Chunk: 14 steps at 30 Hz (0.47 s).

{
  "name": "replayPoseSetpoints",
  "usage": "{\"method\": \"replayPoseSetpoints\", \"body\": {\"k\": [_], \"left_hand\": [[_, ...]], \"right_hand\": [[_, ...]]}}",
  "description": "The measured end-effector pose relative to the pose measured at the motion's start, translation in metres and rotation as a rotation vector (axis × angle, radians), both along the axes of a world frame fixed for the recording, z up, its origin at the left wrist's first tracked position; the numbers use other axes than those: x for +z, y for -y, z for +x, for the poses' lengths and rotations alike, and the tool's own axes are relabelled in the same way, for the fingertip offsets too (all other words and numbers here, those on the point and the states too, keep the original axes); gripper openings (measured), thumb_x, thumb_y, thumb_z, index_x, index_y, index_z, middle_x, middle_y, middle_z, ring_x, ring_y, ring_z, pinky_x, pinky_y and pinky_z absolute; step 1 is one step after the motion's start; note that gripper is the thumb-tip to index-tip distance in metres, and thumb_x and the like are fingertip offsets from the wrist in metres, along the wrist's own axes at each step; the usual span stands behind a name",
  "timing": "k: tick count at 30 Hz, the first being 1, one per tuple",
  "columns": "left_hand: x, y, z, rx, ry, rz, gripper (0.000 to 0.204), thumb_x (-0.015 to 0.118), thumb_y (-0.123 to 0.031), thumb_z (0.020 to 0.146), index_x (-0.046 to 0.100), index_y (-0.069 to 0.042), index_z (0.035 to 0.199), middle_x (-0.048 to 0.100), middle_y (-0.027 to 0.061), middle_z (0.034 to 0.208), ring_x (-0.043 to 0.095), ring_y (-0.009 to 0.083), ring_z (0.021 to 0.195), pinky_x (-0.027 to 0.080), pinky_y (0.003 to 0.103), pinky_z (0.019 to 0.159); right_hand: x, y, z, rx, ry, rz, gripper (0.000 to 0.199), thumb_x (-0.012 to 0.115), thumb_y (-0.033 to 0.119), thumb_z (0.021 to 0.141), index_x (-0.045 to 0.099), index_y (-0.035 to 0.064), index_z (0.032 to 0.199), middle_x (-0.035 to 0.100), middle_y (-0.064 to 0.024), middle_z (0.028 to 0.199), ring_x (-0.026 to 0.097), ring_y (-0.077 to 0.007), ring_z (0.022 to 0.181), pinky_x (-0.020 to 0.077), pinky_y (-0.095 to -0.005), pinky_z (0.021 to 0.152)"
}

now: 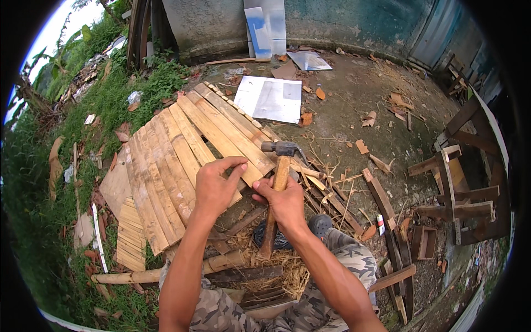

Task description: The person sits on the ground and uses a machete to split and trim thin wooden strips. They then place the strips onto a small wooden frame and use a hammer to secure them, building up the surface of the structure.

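My right hand [283, 203] is wrapped around the wooden handle of a claw hammer [281, 172]. The hammer's dark metal head points up and the handle end hangs below my palm. Just left of it, my left hand [217, 185] is closed in a pinch, thumb against index finger; whatever is between the fingertips is too small to make out. Both hands are over the near end of a panel of flattened bamboo slats [166, 166], laid side by side. One bamboo slat [232, 141] runs lengthwise toward my hands, with a dark gap beside it.
A bamboo pole [149, 275] lies across the near left, close to my legs. Dried shavings [296, 271] and wood strips are between my feet. At right are a small wooden box [423, 242] and a wooden frame [451, 191]. White boards [269, 98] lie farther off.
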State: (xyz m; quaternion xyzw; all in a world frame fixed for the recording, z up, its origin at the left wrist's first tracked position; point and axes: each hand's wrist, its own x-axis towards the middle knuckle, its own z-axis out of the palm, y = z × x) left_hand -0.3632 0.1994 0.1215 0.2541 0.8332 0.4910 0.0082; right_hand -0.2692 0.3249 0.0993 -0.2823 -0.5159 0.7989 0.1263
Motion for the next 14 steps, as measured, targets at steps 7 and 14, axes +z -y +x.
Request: {"method": "replayPoseSetpoints", "body": {"k": [7,14], "left_hand": [[-0.0018,-0.0005,-0.0009,-0.008,-0.029,0.002,0.019,0.072,-0.016,0.089,0.077,-0.004,0.101,0.075,0.017,0.094,0.073,0.0288,0.085,0.055,0.035,0.076],[0.0009,-0.0009,0.0002,-0.004,-0.011,-0.016,0.02,0.072,-0.017,0.089,0.077,-0.004,0.102,0.075,0.0172,0.095,0.073,0.0288,0.086,0.055,0.035,0.077]], "right_hand": [[-0.0003,-0.0012,0.0004,0.014,0.011,0.022,0.022,0.074,0.0,0.088,0.052,0.0025,0.086,0.065,-0.0076,0.091,0.068,-0.0147,0.079,0.0639,-0.0275,0.071],[-0.0029,-0.0013,-0.0008,0.018,0.011,0.03,0.022,0.074,0.0,0.088,0.052,0.0026,0.087,0.064,-0.0074,0.091,0.068,-0.0148,0.079,0.0639,-0.0277,0.071]]}}
